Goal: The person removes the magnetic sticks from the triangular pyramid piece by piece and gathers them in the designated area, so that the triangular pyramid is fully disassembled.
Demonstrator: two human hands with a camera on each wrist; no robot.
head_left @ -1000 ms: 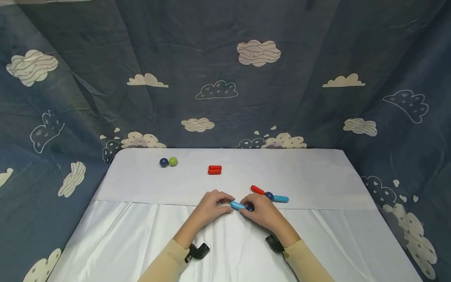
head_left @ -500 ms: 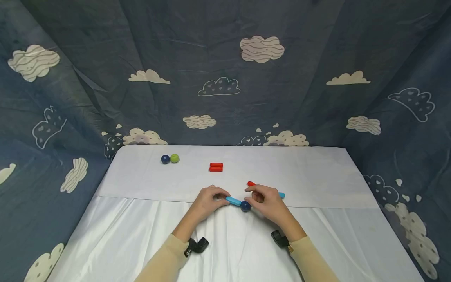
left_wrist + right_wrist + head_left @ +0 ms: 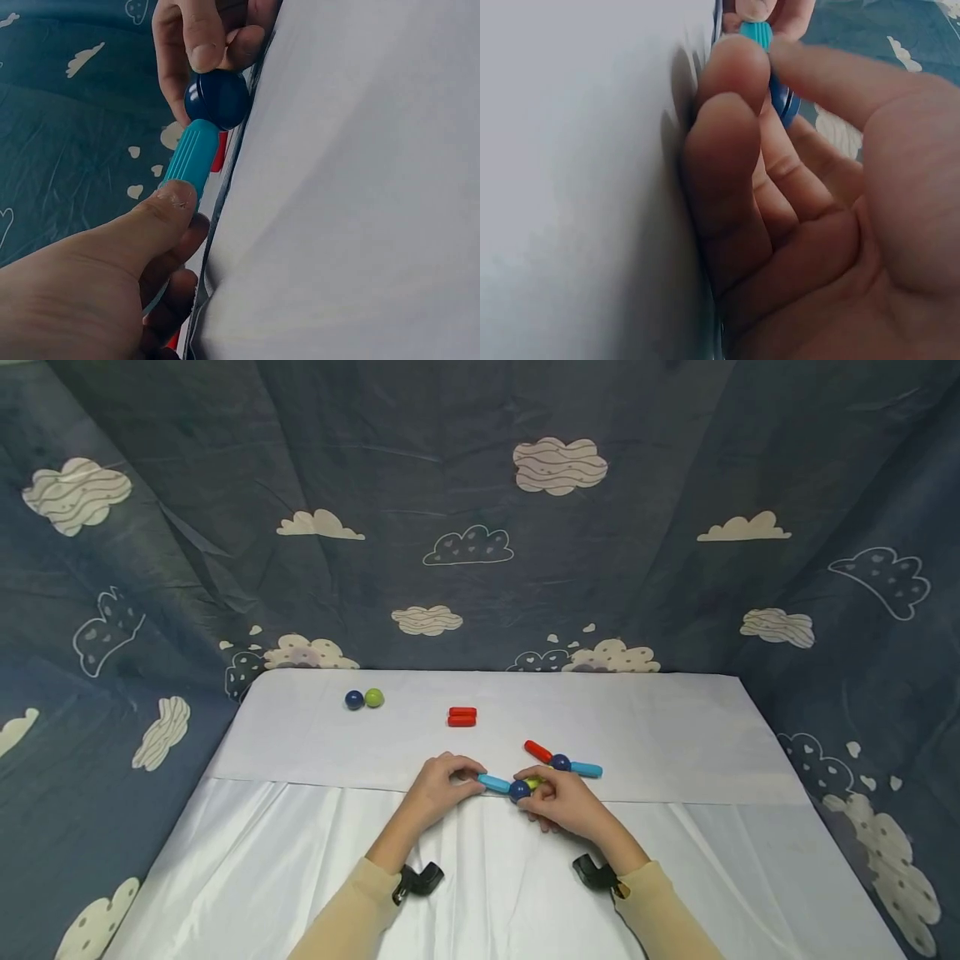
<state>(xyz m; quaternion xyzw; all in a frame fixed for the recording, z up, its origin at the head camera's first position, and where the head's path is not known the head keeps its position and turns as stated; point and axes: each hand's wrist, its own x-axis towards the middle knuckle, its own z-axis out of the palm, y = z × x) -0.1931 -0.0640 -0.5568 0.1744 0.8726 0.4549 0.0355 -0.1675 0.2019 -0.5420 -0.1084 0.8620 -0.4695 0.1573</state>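
My left hand (image 3: 442, 787) pinches a ribbed light blue stick (image 3: 191, 157) between thumb and fingers. The stick's far end meets a dark blue ball (image 3: 217, 100). Around that ball, the thumb and index finger of my right hand (image 3: 566, 802) close in a pinch; its other fingers are curled below. A yellow-green piece (image 3: 533, 783) shows beside the ball, partly covered by the right hand, and whether it is joined to the ball I cannot tell. Just behind the right hand lies a joined set: a red stick (image 3: 537, 751), a second dark blue ball (image 3: 560, 762) and another light blue stick (image 3: 587, 769).
Two red sticks (image 3: 462, 717) lie side by side farther back on the white-covered table (image 3: 660, 727). A dark blue ball (image 3: 354, 700) and a green ball (image 3: 374, 697) sit together at the back left. A cloud-patterned curtain (image 3: 480, 485) hangs behind.
My right thumb and finger first come off the held piece's ball, then return to pinch it. The yellow-green piece has come into sight. My left hand keeps its grip on the light blue stick.
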